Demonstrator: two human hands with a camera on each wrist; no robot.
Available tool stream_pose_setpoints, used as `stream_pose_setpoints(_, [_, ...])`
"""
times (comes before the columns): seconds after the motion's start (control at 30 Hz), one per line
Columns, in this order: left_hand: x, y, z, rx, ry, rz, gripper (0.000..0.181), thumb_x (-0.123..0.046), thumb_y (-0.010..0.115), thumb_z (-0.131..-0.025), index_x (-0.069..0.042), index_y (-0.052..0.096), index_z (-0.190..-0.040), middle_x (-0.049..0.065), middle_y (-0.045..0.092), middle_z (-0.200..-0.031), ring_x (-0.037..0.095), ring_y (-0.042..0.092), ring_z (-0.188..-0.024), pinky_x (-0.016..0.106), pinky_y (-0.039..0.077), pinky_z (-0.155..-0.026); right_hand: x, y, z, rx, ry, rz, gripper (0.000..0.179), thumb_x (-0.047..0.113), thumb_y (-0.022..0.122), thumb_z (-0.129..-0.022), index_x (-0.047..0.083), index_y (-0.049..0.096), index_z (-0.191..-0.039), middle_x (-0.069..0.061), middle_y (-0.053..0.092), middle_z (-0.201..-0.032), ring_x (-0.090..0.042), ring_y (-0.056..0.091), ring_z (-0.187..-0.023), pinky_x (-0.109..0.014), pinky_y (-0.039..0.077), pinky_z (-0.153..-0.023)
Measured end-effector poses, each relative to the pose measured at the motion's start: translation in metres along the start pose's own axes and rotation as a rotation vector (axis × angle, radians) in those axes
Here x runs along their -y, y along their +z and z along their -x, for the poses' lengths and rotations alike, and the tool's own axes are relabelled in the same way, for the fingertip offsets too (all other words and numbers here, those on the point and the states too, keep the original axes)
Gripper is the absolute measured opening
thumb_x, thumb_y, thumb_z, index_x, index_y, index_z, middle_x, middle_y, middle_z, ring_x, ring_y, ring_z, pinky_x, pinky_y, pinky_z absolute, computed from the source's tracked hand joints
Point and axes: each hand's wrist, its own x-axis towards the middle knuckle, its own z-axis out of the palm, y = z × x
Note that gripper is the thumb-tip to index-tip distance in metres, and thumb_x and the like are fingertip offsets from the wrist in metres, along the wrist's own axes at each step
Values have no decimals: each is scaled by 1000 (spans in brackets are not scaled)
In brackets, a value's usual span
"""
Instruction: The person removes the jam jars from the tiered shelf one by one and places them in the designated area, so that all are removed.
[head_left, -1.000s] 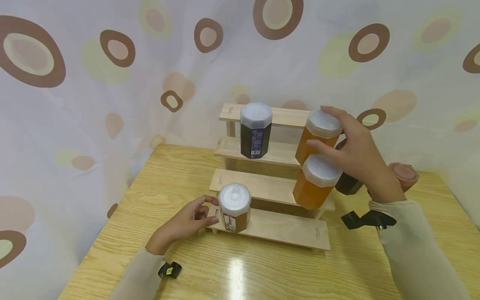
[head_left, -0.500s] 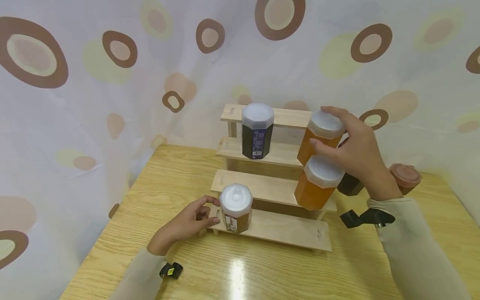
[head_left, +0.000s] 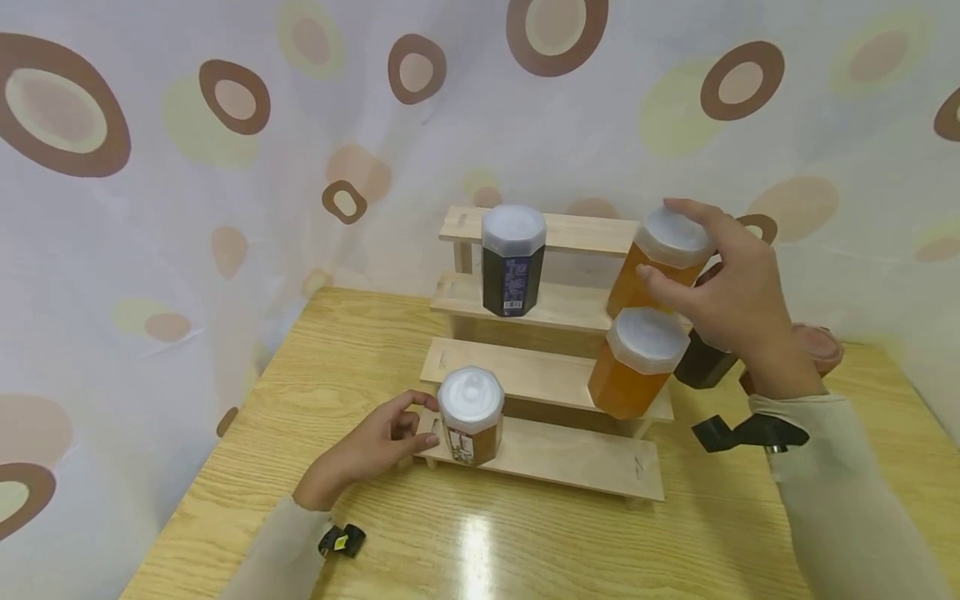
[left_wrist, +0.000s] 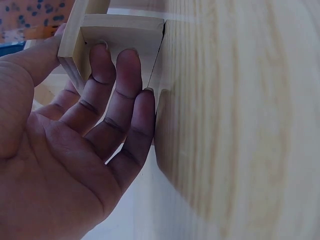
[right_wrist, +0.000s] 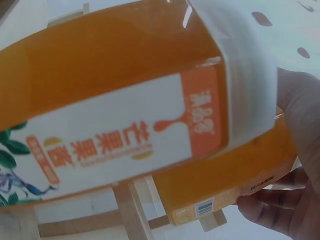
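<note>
My right hand [head_left: 731, 287] grips an orange jar [head_left: 626, 287] by its white lid at the right end of the upper rack. Its base is hidden behind the jam jar [head_left: 630, 383] one step lower, whose mango-printed label fills the right wrist view. The wooden stepped rack [head_left: 577, 458] has its bottom left end between the thumb and index finger of my left hand [head_left: 371, 446]; the other fingers [left_wrist: 102, 65] curl beside the plank's leg. Against those two fingertips stands a small jar [head_left: 471, 417] with a domed white lid.
A dark jar [head_left: 513, 262] with a purple label stands toward the rack's upper left. Another dark jar [head_left: 703, 362] and a reddish-lidded jar [head_left: 817, 346] are on the wooden table [head_left: 360, 333] behind my right hand. A patterned cloth [head_left: 480, 125] hangs close behind the rack.
My right hand has shifted right and slightly up, carrying the orange jar with it. My left hand and the other jars stay where they were.
</note>
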Motion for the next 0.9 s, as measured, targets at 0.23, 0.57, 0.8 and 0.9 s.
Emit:
stream_pose_setpoints(0.23, [-3, 0, 0, -7, -35, 7, 38, -7, 69, -101, -6, 51, -135, -3, 40, -67, 8, 35, -55, 22, 36, -54, -3, -8, 1, -9, 14, -16, 68, 11, 85, -80, 19, 62, -144, -11, 68, -122, -7, 51, -86, -10, 41, -62])
stream_pose_setpoints(0.57, [-2, 2, -1, -4, -31, -1, 38, -5, 68, -101, -3, 51, -134, -1, 40, -68, 8, 35, -55, 22, 35, -54, -11, -18, 7, -22, 71, -6, 70, 11, 86, -80, 20, 62, -145, -11, 64, -126, -5, 48, -94, -9, 40, -65])
stream_pose_setpoints(0.8, [-3, 2, -1, -6, -34, 0, 38, -6, 68, -101, -3, 51, -135, -2, 40, -68, 8, 35, -55, 22, 35, -54, -16, -29, 16, -26, 136, 0, 68, 14, 87, -81, 24, 62, -144, 4, 63, -124, -6, 51, -93, -9, 41, -65])
stream_pose_setpoints(0.9, [-3, 2, 0, -3, -31, 4, 38, -6, 68, -101, -3, 51, -135, -2, 40, -67, 8, 35, -55, 22, 35, -54, -20, -33, 21, -40, 145, -4, 68, 13, 87, -80, 23, 64, -143, 17, 59, -121, -5, 51, -91, -8, 42, -64])
